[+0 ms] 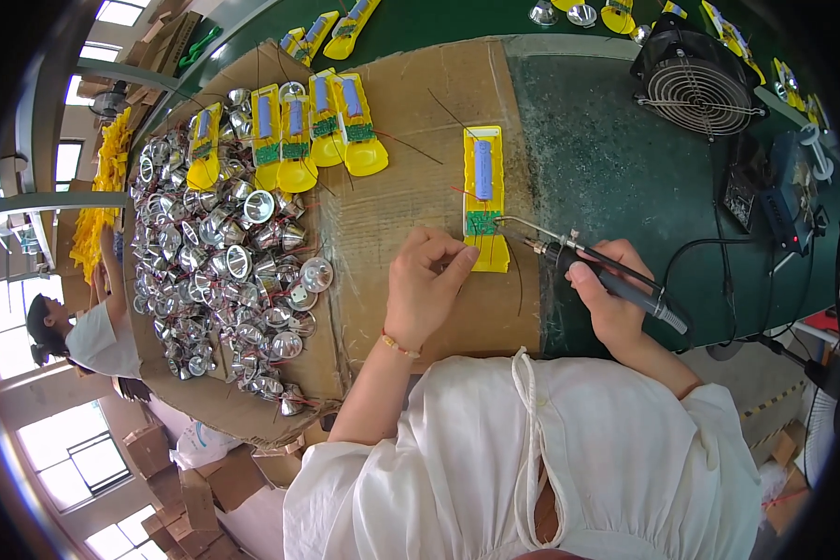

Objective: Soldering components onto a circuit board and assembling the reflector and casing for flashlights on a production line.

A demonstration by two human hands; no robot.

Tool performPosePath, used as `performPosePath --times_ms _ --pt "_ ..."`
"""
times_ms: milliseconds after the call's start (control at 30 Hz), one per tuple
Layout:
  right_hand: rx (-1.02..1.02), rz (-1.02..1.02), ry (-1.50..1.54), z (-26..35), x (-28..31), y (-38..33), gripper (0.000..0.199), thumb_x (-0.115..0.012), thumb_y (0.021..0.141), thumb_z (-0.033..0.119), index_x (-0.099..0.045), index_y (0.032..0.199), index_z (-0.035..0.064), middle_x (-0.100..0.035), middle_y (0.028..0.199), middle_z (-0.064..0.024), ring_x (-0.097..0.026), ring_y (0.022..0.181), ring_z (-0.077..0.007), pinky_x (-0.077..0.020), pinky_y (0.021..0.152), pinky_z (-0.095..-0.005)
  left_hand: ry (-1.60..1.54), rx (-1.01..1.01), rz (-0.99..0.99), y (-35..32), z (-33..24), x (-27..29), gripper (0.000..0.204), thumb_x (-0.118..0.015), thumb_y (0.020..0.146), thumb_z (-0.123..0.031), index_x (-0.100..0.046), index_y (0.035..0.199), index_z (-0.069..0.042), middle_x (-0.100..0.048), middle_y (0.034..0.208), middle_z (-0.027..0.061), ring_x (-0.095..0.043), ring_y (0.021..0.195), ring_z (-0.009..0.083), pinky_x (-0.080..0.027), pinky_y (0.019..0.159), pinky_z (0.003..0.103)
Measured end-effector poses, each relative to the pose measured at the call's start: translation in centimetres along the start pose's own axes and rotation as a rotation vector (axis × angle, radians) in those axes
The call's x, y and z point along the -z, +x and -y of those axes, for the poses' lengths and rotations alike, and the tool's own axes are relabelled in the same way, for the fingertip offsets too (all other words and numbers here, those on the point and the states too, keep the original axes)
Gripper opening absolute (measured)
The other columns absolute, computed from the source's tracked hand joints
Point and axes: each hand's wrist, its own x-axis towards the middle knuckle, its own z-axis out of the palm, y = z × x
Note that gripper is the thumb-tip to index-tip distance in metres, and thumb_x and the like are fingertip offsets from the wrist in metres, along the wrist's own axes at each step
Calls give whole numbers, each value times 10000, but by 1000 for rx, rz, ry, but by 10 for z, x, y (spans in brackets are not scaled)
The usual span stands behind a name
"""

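Note:
A yellow plastic housing (497,259) lies in front of me on the cardboard, holding a blue cylindrical battery (483,170) and a small green circuit board (482,222). Thin red and black wires stick out from it. My left hand (427,283) is closed in a pinch at the lower left of the board; whatever is between the fingertips is too small to make out. In my right hand (616,291) is a soldering iron (642,297) with a thin curved feed tube (535,228), whose end reaches the board's right edge.
A cardboard box of silver reflector cups (238,262) stands at the left, with several yellow housings (356,130) along its far side. A black fan (697,93) sits at the far right, near a soldering station (786,217) with cables. Another person (98,341) works at the far left.

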Motion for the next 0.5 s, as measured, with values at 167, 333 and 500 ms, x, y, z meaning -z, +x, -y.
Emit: performPosePath --times_ms 167,333,500 --pt "-149 -26 103 -6 -6 3 143 -676 780 68 -558 838 11 -585 697 -19 -513 621 -47 -421 560 -199 32 -102 132 6 2 5 82 -668 791 -59 -662 801 22 -520 855 26 -514 659 67 -426 565 204" --pt "-199 -15 181 -2 -9 4 138 -661 789 57 -548 852 11 -598 709 -40 -537 633 -63 -434 576 -205 -60 16 201 6 7 9 68 -662 787 -40 -661 803 26 -506 891 41 -530 657 75 -447 566 201" --pt "-201 -15 172 -1 -9 6 136 -659 789 55 -541 842 13 -606 718 -51 -548 639 -71 -439 579 -208 -80 69 189 8 6 9 87 -677 746 -83 -676 774 -1 -559 829 57 -570 675 129 -462 594 246"
